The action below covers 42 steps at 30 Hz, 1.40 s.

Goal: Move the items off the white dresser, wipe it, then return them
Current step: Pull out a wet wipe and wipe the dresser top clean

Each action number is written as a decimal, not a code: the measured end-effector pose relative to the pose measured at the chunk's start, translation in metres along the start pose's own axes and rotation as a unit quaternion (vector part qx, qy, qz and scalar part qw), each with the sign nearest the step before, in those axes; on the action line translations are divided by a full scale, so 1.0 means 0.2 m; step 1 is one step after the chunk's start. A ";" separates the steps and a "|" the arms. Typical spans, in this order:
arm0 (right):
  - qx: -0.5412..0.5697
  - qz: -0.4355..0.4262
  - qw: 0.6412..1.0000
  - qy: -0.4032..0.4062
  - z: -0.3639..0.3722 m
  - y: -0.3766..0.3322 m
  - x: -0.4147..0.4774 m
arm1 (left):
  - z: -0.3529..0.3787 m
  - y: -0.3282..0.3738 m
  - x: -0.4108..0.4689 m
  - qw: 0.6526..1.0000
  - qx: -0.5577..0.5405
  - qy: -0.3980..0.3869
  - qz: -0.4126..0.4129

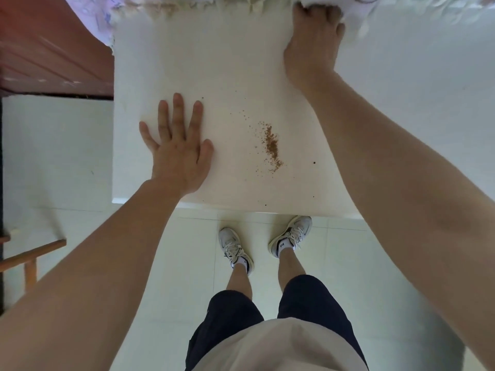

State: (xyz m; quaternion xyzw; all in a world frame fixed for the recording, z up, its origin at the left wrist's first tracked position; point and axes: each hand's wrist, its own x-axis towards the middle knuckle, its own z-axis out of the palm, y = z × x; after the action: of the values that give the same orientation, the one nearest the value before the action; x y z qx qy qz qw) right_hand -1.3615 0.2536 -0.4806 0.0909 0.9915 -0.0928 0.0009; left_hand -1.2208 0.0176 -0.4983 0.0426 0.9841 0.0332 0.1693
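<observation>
Bare forearms (401, 183), beige top (281, 346), dark shorts (235, 311) — white sneakers (235, 247)

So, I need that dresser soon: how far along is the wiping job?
Done: no items show on the dresser top. In hand: the right hand grips a white cloth at the far edge; the left hand lies flat. Left: wiping the brown crumbs, then returning the items, not in view.

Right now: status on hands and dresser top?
Left hand flat on white dresser. Right hand grips white cloth at far edge. Brown crumbs on top, not yet wiped.
</observation>
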 end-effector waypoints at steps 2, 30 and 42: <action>-0.006 -0.074 0.997 -0.026 0.03 -0.11 -0.01 | 0.00 -0.01 0.00 1.000 0.001 0.005 0.002; -0.074 0.045 0.996 0.038 0.10 0.25 -1.36 | 0.01 -0.10 -0.09 0.984 -0.125 0.120 0.033; -0.013 -0.065 0.998 0.019 0.23 -0.37 -0.97 | 0.10 -0.24 -0.15 0.983 -0.064 0.154 -0.080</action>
State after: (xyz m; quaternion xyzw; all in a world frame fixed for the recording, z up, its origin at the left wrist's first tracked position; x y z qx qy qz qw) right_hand -1.1840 0.1392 -0.5094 0.0280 0.9963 -0.0784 -0.0231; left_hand -1.1894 -0.0321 -0.5106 -0.0526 0.9944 0.0891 0.0204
